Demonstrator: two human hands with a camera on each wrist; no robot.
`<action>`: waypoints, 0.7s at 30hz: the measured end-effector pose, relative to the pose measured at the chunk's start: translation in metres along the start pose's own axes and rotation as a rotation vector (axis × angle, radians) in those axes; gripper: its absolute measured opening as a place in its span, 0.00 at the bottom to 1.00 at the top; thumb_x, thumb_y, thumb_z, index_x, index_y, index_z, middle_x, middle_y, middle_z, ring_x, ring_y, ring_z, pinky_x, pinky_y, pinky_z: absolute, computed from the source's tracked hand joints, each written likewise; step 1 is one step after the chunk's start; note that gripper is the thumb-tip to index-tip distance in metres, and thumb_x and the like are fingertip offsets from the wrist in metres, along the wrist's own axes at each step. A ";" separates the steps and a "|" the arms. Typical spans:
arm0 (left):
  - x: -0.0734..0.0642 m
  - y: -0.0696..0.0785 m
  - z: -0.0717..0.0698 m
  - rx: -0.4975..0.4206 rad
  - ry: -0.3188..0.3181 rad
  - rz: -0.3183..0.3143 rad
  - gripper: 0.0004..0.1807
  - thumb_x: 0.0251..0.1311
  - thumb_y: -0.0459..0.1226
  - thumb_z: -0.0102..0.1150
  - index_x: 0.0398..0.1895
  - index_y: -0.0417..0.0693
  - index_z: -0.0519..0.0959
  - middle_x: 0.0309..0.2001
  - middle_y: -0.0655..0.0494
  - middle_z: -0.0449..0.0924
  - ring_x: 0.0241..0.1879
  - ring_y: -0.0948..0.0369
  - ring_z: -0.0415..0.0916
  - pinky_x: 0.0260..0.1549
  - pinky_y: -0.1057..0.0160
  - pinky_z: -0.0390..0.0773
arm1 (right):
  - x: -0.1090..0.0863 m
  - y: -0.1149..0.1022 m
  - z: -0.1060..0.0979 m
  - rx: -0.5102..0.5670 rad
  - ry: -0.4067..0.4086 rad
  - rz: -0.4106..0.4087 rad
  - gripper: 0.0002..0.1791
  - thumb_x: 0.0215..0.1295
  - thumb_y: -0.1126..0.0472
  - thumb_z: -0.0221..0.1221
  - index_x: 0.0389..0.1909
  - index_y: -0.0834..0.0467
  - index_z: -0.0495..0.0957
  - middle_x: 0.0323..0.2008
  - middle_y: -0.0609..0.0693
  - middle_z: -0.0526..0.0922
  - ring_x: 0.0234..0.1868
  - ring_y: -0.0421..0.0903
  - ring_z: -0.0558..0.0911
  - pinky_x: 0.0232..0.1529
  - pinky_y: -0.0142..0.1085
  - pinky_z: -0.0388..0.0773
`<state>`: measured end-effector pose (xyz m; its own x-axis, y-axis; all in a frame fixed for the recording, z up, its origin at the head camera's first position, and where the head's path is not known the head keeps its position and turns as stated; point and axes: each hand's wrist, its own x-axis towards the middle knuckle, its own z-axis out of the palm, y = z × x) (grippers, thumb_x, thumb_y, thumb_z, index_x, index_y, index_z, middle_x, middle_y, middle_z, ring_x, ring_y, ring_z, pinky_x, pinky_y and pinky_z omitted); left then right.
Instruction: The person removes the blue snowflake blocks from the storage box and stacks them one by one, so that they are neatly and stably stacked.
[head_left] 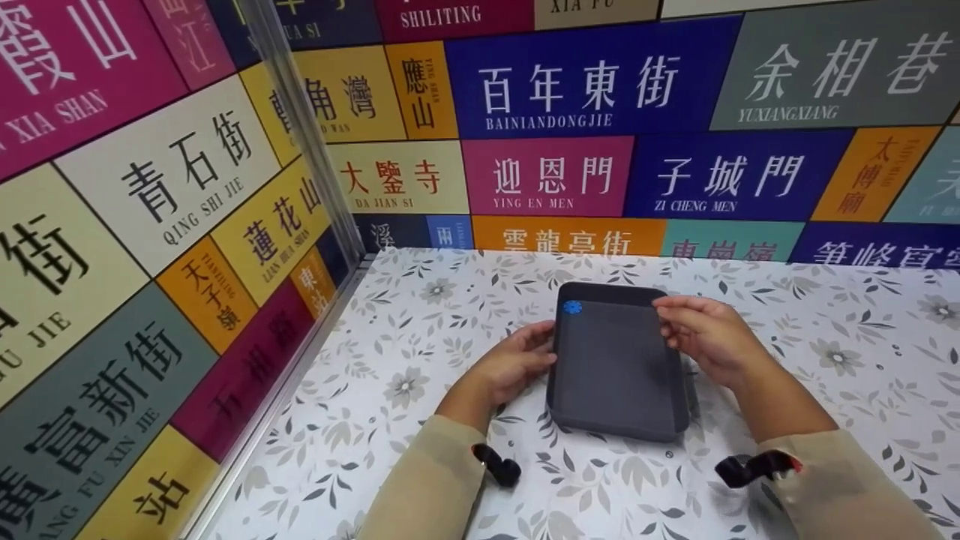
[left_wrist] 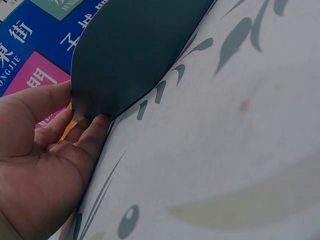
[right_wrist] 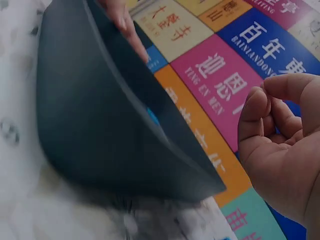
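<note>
A dark grey rectangular tray (head_left: 621,367) with raised walls is over the patterned tablecloth. A small blue flower-shaped piece (head_left: 572,307) shows inside its far left corner. My left hand (head_left: 517,361) holds the tray's left side. In the left wrist view, that hand (left_wrist: 55,145) has its thumb and fingers at the tray's corner (left_wrist: 125,55). My right hand (head_left: 701,334) is by the far right rim, thumb and fingertips together. The right wrist view shows this hand (right_wrist: 282,132) curled and apart from the tray (right_wrist: 95,115); nothing is visible in its pinch.
A white tablecloth (head_left: 405,465) with grey leaves and flowers covers the table. Walls of coloured signs (head_left: 592,75) rise behind it and on the left. A metal strip (head_left: 315,135) runs up the corner. Black wrist straps (head_left: 499,465) hang at both beige sleeves.
</note>
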<state>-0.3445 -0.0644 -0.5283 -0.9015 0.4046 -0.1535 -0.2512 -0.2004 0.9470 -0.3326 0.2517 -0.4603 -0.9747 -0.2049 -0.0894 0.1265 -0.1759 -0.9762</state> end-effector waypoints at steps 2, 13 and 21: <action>-0.001 0.000 0.000 0.003 0.005 -0.001 0.38 0.67 0.20 0.57 0.81 0.42 0.64 0.80 0.44 0.66 0.80 0.51 0.67 0.61 0.64 0.79 | 0.006 -0.001 0.008 0.017 -0.011 0.007 0.08 0.76 0.63 0.64 0.42 0.49 0.91 0.34 0.42 0.87 0.33 0.38 0.82 0.33 0.27 0.82; -0.001 0.001 0.000 -0.008 0.005 -0.004 0.39 0.66 0.20 0.58 0.81 0.42 0.64 0.79 0.43 0.66 0.79 0.51 0.67 0.58 0.65 0.79 | 0.052 0.002 0.037 -0.018 -0.030 0.066 0.09 0.78 0.61 0.62 0.41 0.48 0.90 0.34 0.42 0.87 0.33 0.39 0.82 0.35 0.27 0.82; 0.000 0.001 -0.001 -0.007 0.011 -0.017 0.39 0.66 0.20 0.58 0.80 0.43 0.65 0.80 0.45 0.67 0.79 0.52 0.68 0.65 0.61 0.79 | 0.083 0.004 0.045 0.015 0.000 0.110 0.10 0.79 0.61 0.60 0.40 0.48 0.89 0.33 0.42 0.83 0.33 0.38 0.81 0.35 0.26 0.82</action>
<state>-0.3449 -0.0655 -0.5272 -0.9008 0.3984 -0.1727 -0.2689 -0.1997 0.9422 -0.4048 0.1904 -0.4627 -0.9548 -0.2234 -0.1959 0.2355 -0.1666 -0.9575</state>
